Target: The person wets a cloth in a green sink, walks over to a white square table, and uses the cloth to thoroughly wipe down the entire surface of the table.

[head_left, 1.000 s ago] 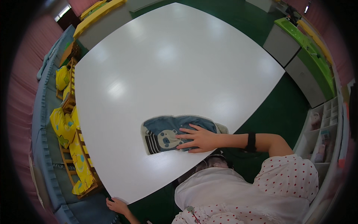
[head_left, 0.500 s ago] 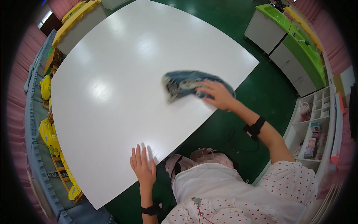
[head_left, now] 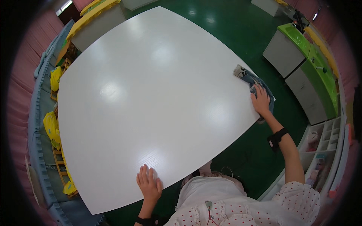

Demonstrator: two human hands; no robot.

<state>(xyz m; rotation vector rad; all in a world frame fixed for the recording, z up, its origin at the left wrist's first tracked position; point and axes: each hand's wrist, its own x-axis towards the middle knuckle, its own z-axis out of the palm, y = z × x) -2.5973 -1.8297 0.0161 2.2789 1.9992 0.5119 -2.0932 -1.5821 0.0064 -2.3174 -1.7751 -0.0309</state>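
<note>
My right hand (head_left: 261,101) lies with its fingers stretched out on a blue denim-like cloth (head_left: 245,75) with whitish patches. The cloth is bunched along the right corner of a large white table (head_left: 151,101), and part of it hangs over the edge. What lies under my palm is hidden. Near the table's front edge, my left hand (head_left: 149,184) rests open and flat on the bare top, holding nothing. Both wrists wear black bands.
To the right stand a green-topped sink cabinet (head_left: 316,75) and a white shelf unit (head_left: 315,150) with small items. Low wooden chairs (head_left: 59,162) with yellow covers line the left side, beside a blue padded bench (head_left: 37,150). The floor is green.
My right hand has carried the cloth rightward from the table's middle right to its right corner. My left hand stays flat on the table near the front edge. The view has shifted slightly.
</note>
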